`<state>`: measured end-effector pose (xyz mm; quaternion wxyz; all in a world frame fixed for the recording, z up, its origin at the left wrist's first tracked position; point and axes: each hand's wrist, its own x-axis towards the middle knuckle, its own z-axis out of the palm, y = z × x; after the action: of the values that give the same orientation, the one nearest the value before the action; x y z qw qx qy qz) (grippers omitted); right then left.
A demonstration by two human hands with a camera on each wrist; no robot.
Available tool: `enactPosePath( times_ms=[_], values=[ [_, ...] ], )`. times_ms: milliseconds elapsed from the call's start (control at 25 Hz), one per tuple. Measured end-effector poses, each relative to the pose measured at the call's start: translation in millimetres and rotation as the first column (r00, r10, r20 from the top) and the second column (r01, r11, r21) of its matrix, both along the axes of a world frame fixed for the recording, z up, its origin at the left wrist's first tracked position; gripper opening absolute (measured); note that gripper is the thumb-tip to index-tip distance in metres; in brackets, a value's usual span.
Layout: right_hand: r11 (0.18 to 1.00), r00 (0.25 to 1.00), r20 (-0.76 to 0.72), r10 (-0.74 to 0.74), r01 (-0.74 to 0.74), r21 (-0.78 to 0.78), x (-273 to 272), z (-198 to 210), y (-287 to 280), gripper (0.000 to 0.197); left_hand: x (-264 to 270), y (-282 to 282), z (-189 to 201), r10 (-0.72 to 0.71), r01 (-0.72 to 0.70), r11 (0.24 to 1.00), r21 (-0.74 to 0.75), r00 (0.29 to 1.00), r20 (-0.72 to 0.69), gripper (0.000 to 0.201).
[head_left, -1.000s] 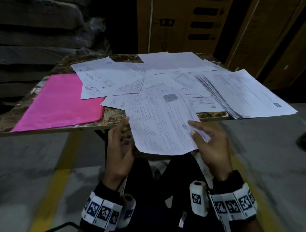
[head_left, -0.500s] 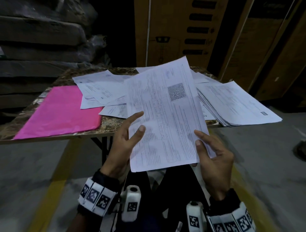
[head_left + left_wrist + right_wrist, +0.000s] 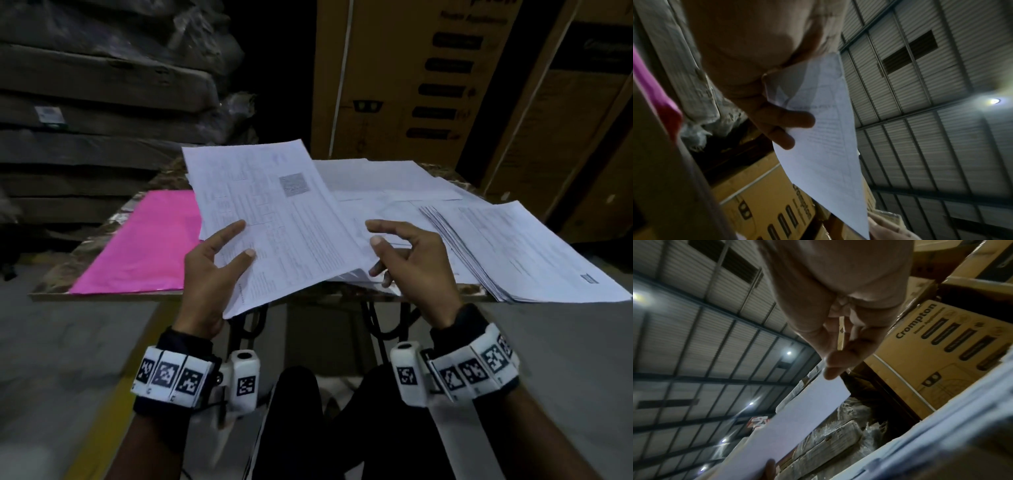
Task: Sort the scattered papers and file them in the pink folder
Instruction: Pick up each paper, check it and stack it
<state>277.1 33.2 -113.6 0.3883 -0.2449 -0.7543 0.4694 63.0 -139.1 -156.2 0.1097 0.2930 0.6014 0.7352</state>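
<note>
My left hand (image 3: 236, 241) grips a printed sheet (image 3: 274, 219) with a QR code by its lower left corner, thumb on top and fingers (image 3: 781, 123) underneath. The sheet (image 3: 822, 146) hangs tilted above the table's front edge, partly over the pink folder (image 3: 144, 246). The folder lies closed and flat on the table's left side. My right hand (image 3: 376, 236) hovers at the sheet's right edge with loosely spread fingers and a lifted thumb; I cannot tell whether it touches the paper. Scattered papers (image 3: 376, 181) cover the table's middle.
A thick fanned stack of papers (image 3: 513, 246) overhangs the table's right front corner. The marbled table edge (image 3: 102, 296) runs in front of the folder. Tall cardboard boxes (image 3: 411, 85) stand behind, wrapped stacked goods (image 3: 102, 85) to the left. My legs are under the table.
The sheet was lifted off the table's front edge and has swung left toward the folder. My right hand has let go of its right edge and opened. The left hand keeps its grip.
</note>
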Motion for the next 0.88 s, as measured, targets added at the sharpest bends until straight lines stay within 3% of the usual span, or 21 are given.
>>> enactPosePath(
  times_ms=[160,280,400,640,880],
  values=[
    [0.989,0.982,0.175,0.068,-0.089,0.117,-43,38,23,0.028,-41,-3,-3,0.234,-0.235,0.972,0.022,0.972,0.028,0.043],
    [0.978,0.923,0.335,0.187,-0.207,0.027,-78,52,51,0.032,-59,2,-7,0.327,-0.329,0.944,0.020,0.942,0.077,0.045],
    [0.965,0.831,0.505,0.232,-0.262,-0.011,-118,54,80,0.037,-66,11,-17,0.331,-0.330,0.944,-0.026,0.938,0.107,0.047],
    [0.987,0.738,0.658,0.150,-0.149,-0.059,-194,29,111,0.042,-79,14,-34,0.312,-0.301,0.948,-0.105,0.943,0.115,0.049],
    [0.956,0.550,0.835,-0.011,-0.240,0.171,-244,13,128,0.048,-83,13,-42,0.322,-0.314,0.946,-0.077,0.934,0.156,0.048]
  ],
)
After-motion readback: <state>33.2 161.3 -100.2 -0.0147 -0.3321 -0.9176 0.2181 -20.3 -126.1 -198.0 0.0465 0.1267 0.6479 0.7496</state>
